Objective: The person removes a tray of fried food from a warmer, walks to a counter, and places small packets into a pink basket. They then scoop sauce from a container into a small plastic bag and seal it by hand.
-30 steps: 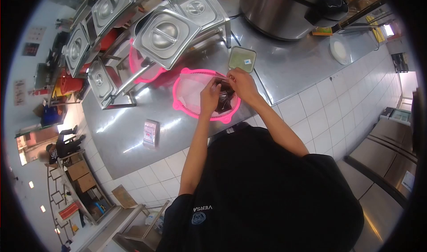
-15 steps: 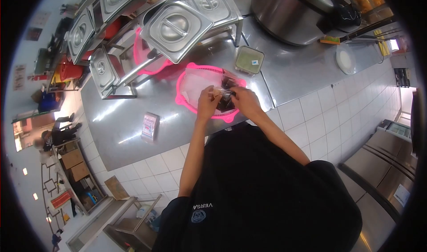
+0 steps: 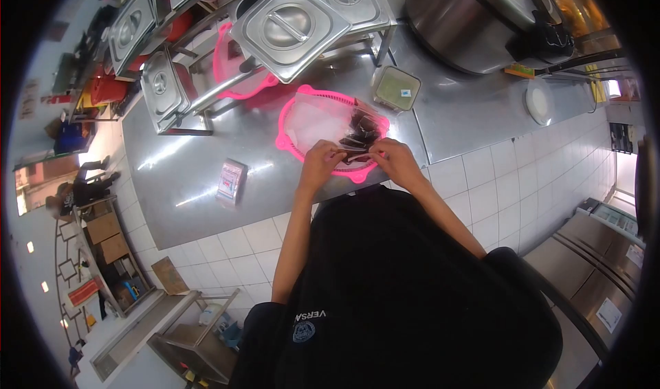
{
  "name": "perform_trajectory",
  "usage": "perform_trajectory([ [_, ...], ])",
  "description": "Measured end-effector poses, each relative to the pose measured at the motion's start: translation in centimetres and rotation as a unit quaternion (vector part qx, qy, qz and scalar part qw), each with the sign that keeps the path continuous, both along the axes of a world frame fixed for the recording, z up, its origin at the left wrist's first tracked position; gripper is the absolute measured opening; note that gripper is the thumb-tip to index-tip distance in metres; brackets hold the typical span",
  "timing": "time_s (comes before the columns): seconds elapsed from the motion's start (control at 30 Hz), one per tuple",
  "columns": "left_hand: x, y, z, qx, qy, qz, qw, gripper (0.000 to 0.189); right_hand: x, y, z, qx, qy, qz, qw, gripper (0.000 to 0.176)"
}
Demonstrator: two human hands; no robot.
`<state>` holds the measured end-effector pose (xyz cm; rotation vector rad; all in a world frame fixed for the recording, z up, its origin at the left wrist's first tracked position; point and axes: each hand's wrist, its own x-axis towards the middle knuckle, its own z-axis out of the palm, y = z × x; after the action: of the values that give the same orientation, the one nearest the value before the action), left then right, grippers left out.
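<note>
A pink plastic basket (image 3: 282, 141) on the steel table holds clear plastic (image 3: 313, 117) on its left side and several small dark-filled plastic packets (image 3: 364, 124) on its right. Over the basket's near rim, my left hand (image 3: 322, 164) and my right hand (image 3: 400, 163) pinch opposite ends of one small dark plastic packet (image 3: 356, 158). Fingertips of both hands are closed on its edges. Whether this packet is sealed is too small to tell.
Left of the basket lies a small printed pack (image 3: 232, 183). A lidded square container (image 3: 397, 89) stands behind right. Steel pans with lids (image 3: 289, 28) sit on a rack above another pink basket (image 3: 240, 83). A large cooker (image 3: 467, 28) and a white round lid (image 3: 538, 102) are farther right.
My hands have moved apart, and the dark packet is now stretched between them near the basket's front rim. The view has shifted slightly.
</note>
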<state>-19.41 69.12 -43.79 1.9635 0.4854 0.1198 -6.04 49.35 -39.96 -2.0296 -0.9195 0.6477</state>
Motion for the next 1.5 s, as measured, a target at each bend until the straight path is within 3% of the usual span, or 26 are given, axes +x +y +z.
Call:
perform_trajectory([
  [0.07, 1.1, -0.3, -1.5, 0.056, -0.107, 0.020, 0.992, 0.013, 0.4, -0.3, 0.8, -0.010, 0.038, 0.003, 0.999, 0.011],
  [0.17, 3.4, -1.0, -0.7, 0.067, -0.004, 0.008, 0.998, 0.013, 0.5, -1.1, 1.3, -0.047, 0.074, 0.040, 0.995, 0.012],
  [0.27, 4.1, -2.4, -0.6, 0.087, 0.013, 0.028, 0.996, 0.011, 0.8, -1.4, 2.0, -0.057, 0.080, 0.029, 0.995, 0.014],
  [0.37, 3.4, -3.2, -1.0, -0.190, 0.010, 0.144, 0.971, 0.008, 0.8, -1.6, 2.6, -0.040, 0.076, 0.000, 0.996, 0.014],
  [0.47, 1.9, -2.2, -1.6, -0.257, -0.050, 0.146, 0.954, 0.011, 1.1, -1.5, 2.8, -0.041, 0.051, -0.003, 0.998, 0.014],
  [0.67, -0.3, 0.2, -1.2, -0.202, -0.033, -0.002, 0.979, 0.015, 0.8, -0.3, 3.3, -0.059, 0.095, 0.018, 0.994, 0.015],
  [0.77, -1.0, 0.9, 1.6, -0.113, -0.011, -0.027, 0.993, 0.014, 1.3, 0.0, 3.3, -0.042, 0.079, 0.039, 0.995, 0.014],
  [0.87, -1.2, 0.6, 2.5, -0.145, -0.004, 0.030, 0.989, 0.013, 1.5, 0.1, 5.5, -0.044, 0.076, 0.113, 0.990, 0.014],
  [0.93, -0.4, 0.6, 2.7, -0.122, 0.010, 0.000, 0.992, 0.013, 1.0, 0.5, 6.9, -0.044, 0.091, 0.173, 0.980, 0.014],
  [0.97, 0.1, 0.5, 3.1, -0.112, 0.018, -0.015, 0.993, 0.013, 0.6, 1.0, 6.7, -0.012, 0.041, 0.153, 0.987, 0.014],
  [1.03, 1.2, 0.1, 4.0, -0.187, 0.031, -0.022, 0.982, 0.014, -0.3, 1.6, 5.3, 0.051, -0.058, 0.110, 0.991, 0.014],
  [1.13, 2.3, -0.5, 3.3, -0.329, 0.027, -0.008, 0.944, 0.017, -0.1, 1.4, 2.4, 0.070, -0.091, 0.099, 0.988, 0.013],
  [1.17, 2.1, -0.7, 2.7, -0.381, 0.025, 0.004, 0.924, 0.018, -0.2, 1.3, 2.4, 0.036, -0.039, 0.088, 0.995, 0.012],
  [1.23, 2.4, -0.7, 1.7, -0.290, -0.015, 0.010, 0.957, 0.021, 0.0, 1.0, 2.5, -0.031, 0.060, 0.057, 0.996, 0.012],
  [1.37, 4.2, -0.5, -1.1, -0.124, -0.036, 0.079, 0.988, 0.023, -0.7, 0.4, 2.2, -0.007, 0.015, 0.004, 1.000, 0.011],
  [1.5, 5.6, -0.2, -1.7, 0.037, 0.032, -0.016, 0.999, 0.029, -0.6, 0.2, 1.5, -0.006, 0.023, 0.008, 1.000, 0.016],
])
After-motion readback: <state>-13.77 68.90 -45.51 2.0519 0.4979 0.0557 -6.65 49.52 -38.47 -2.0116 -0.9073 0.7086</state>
